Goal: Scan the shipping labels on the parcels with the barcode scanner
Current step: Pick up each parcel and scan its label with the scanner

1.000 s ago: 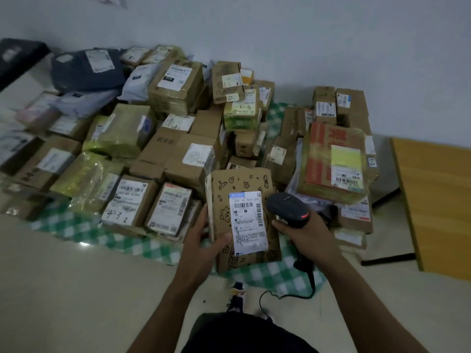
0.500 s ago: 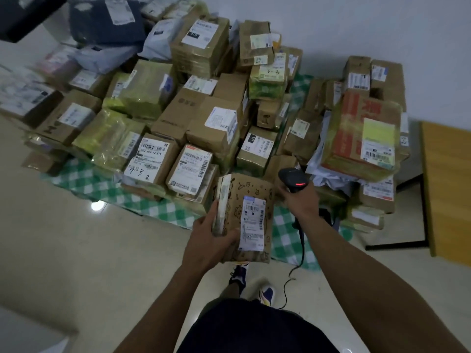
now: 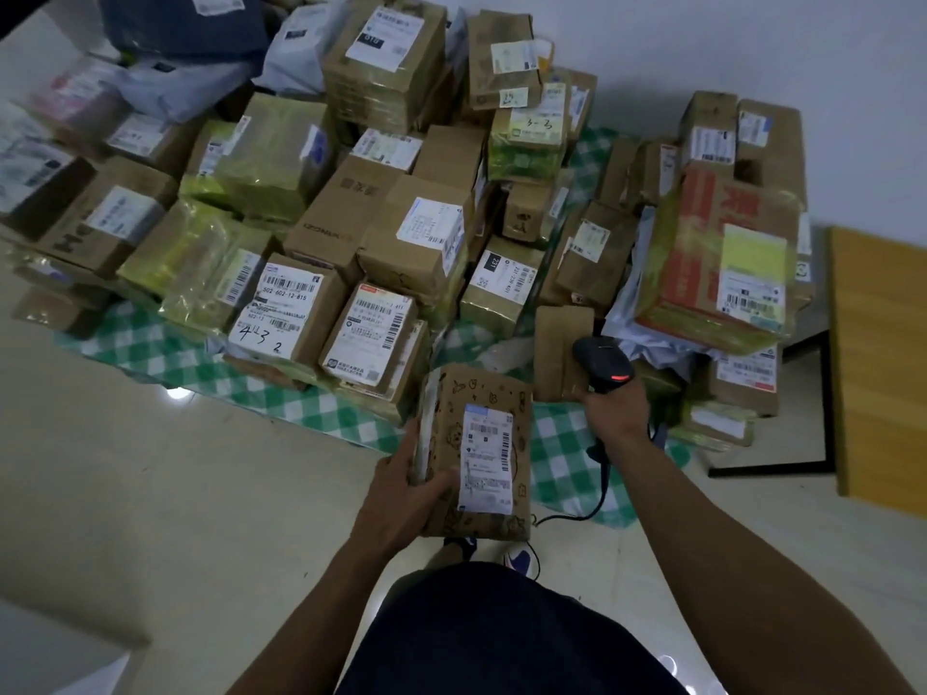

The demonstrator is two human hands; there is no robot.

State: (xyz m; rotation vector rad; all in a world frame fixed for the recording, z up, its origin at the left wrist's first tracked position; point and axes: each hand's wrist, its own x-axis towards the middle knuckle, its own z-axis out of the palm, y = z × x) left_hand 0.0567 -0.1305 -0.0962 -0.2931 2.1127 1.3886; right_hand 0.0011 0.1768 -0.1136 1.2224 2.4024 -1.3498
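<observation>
Pile of parcels (image 3: 401,233): on the cloth (image 3: 567,459), by the wall (image 3: 702,52), behind the 2 hands.
Cloth: on the floor (image 3: 150,494), under the pile.
Held parcel (image 3: 476,408): in the left hand (image 3: 406,494), in front of the pile.
Label (image 3: 486,459): on the side of the held parcel that faces up.
Scanner (image 3: 602,363): in the right hand (image 3: 617,413), right of the held parcel, not touching it.
Table (image 3: 878,368): right of the pile.

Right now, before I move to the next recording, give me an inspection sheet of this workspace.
Surface: pale floor, green checked cloth under the parcels.
Job's things: printed parcel, label facing the camera; barcode scanner, red light lit.
Clutter: pile of labelled parcels on the cloth.
Hands: left hand holds the printed parcel; right hand grips the scanner.
Cables: black scanner cable trails to the floor.
Surroundings: white wall, wooden table at right.
</observation>
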